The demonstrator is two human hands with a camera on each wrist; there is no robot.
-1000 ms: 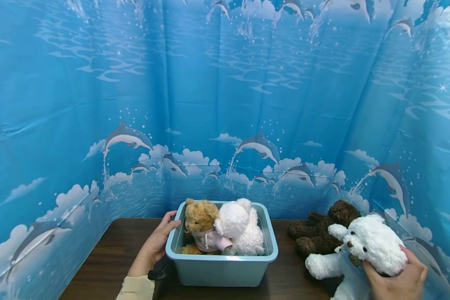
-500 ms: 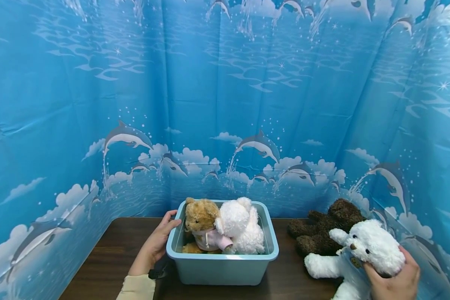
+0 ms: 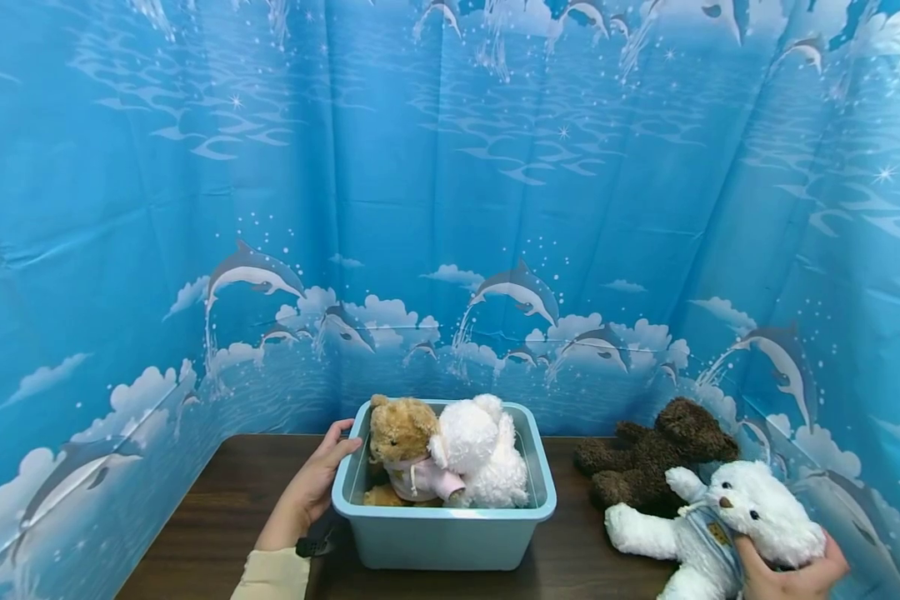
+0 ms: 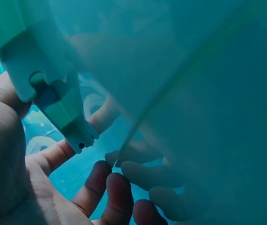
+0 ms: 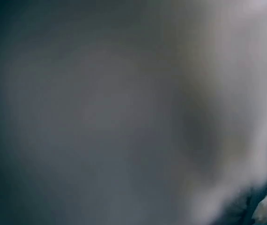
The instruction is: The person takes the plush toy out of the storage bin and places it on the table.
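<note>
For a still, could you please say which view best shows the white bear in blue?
Head view: the bear shows its face and outfit. Right wrist: mostly blur, perhaps its fur; left wrist: none of it.

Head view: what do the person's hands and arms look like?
The left hand is ungloved, with a black band at the wrist and a cream sleeve behind it. The right hand is ungloved too; any sleeve there is out of frame.

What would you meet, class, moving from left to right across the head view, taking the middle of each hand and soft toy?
Left hand → tan bear in pink hoodie → white plush beside it → dark brown plush → white bear in blue top → right hand.
</note>
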